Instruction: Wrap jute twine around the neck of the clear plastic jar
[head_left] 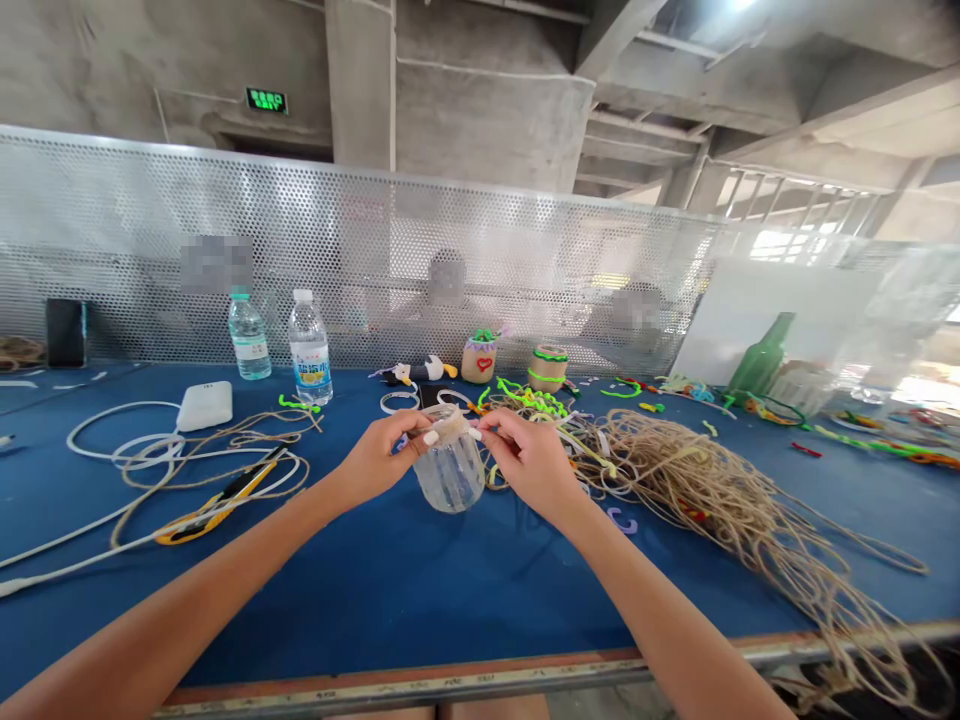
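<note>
A clear glass jar (450,475) stands tilted a little on the blue table, between my two hands. Twine-coloured material (448,428) lies round its neck. My left hand (386,450) pinches at the left side of the rim, thumb and fingers together on the jar's neck. On the right side of the neck, my right hand (531,455) is closed, fingertips pressed together at the twine. Whether a loose end lies between those fingertips is too small to tell. A large tangle of twine (697,480) spreads to the right of my right hand.
Left lie a yellow cutter (225,500), a white power bank (205,406) and a white cable (97,510). Two water bottles (310,355), two twine-wrapped jars (547,370) and a green bottle (763,358) stand further back. Behind is a perforated metal screen (525,250), with people beyond it.
</note>
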